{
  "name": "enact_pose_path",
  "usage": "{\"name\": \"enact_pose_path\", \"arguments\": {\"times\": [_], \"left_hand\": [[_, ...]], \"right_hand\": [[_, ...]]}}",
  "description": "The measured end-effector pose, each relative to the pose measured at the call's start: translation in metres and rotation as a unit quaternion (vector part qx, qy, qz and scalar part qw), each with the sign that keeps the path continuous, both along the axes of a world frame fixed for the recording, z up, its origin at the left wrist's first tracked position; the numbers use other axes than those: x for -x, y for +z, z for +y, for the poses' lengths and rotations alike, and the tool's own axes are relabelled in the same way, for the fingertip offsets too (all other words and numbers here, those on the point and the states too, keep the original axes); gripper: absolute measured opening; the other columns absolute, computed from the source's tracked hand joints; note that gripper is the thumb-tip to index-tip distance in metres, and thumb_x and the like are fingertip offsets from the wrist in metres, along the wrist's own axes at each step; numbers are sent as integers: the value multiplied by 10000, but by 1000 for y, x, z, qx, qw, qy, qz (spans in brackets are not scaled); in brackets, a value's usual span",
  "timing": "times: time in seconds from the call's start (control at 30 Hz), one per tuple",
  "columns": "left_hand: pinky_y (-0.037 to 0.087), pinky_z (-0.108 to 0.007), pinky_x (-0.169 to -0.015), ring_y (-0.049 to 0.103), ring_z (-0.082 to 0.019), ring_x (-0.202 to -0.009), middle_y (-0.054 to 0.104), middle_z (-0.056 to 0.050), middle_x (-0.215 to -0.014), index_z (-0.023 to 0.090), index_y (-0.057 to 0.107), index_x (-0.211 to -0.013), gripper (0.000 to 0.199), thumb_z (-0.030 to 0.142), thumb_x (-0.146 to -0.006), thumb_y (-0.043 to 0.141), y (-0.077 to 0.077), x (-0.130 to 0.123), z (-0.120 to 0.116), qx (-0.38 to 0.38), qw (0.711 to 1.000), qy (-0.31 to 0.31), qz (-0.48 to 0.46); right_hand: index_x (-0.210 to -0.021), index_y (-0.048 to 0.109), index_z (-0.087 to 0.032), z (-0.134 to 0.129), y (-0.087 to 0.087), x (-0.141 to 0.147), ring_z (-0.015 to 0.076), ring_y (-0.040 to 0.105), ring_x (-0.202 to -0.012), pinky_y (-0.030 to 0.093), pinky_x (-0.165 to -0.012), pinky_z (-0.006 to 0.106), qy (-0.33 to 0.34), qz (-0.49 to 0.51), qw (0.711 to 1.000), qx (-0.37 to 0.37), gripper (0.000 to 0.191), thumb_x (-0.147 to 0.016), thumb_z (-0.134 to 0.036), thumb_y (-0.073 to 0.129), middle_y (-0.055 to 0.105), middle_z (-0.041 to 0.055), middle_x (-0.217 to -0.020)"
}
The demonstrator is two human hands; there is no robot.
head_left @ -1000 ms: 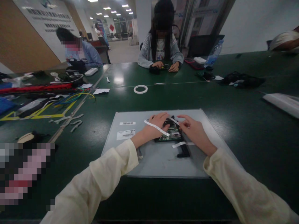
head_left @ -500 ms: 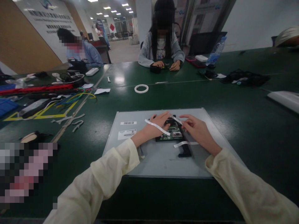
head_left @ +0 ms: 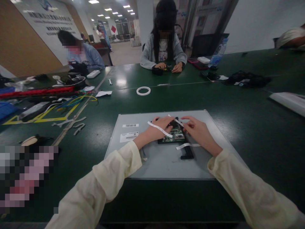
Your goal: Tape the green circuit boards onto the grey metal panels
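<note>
A green circuit board point(head_left: 175, 134) in a black frame lies on a grey panel point(head_left: 157, 168). My left hand point(head_left: 160, 128) rests over the upper left of the board, fingers stretched, and a white strip point(head_left: 160, 128) crosses the back of it. At the board's upper right, my right hand point(head_left: 199, 132) pinches the lower end of another white strip point(head_left: 176, 121) between thumb and finger. A third white strip point(head_left: 188, 145) runs across the black bracket point(head_left: 188, 152) below and passes under my right hand.
A white tape ring point(head_left: 143, 91) lies beyond the panel. Cables and tools point(head_left: 43, 95) clutter the left, with grey strips point(head_left: 79, 127) nearer. A person point(head_left: 164, 47) sits opposite; another sits at the back left. A bottle point(head_left: 218, 54) stands back right.
The view has shifted slightly. My right hand has moved slightly up and left with the strip, whose far end now shows beyond my left fingertips. My left hand has barely moved.
</note>
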State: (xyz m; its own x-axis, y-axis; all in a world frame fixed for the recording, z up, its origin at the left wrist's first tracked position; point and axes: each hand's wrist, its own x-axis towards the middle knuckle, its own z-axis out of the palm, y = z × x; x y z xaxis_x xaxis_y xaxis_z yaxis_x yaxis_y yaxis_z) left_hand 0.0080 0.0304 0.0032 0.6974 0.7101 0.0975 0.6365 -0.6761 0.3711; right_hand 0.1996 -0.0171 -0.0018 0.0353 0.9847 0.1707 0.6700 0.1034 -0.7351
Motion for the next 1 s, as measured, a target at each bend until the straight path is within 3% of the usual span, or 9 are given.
{"name": "enact_pose_path", "arguments": {"times": [0.2,0.33,0.5,0.8,1.0], "left_hand": [[269,-473,-1089,380,-196,-1323,439,-97,-1418,183,391,-1360,442,253,-924,364,2,1,-3,-31,999,-2,30],[255,-478,-1092,351,-191,-1342,422,-84,-1432,195,386,-1366,444,255,-930,336,4,1,-4,-32,999,-3,41],[233,-474,-1102,341,-182,-1347,415,-70,-1438,200,388,-1365,446,248,-925,329,4,1,-4,-26,999,1,39],[238,-475,-1104,337,-179,-1348,395,-49,-1453,205,399,-1356,443,253,-921,326,4,1,-4,-28,999,3,39],[242,-454,-1109,323,-175,-1356,382,-53,-1461,196,398,-1356,445,270,-924,322,1,2,-3,-36,998,5,41]], "right_hand": [[-1137,573,-187,-1,-1,2,162,596,-635,398,-630,259,-3,-131,991,-14,315,-861,-275,450,653,17,-707],[-1211,530,-215,-6,4,8,198,610,-652,320,-541,265,-17,-276,961,8,336,-912,-290,396,663,44,-748],[-1257,474,-222,-13,11,15,229,636,-703,250,-504,273,-29,-372,927,27,338,-942,-264,359,682,64,-858],[-1268,425,-183,-21,16,18,229,644,-660,193,-456,276,-24,-462,886,23,334,-946,-222,347,668,84,-787],[-1298,391,-189,-25,20,16,248,642,-619,204,-444,270,-32,-493,868,47,368,-950,-304,358,650,56,-701]]}}
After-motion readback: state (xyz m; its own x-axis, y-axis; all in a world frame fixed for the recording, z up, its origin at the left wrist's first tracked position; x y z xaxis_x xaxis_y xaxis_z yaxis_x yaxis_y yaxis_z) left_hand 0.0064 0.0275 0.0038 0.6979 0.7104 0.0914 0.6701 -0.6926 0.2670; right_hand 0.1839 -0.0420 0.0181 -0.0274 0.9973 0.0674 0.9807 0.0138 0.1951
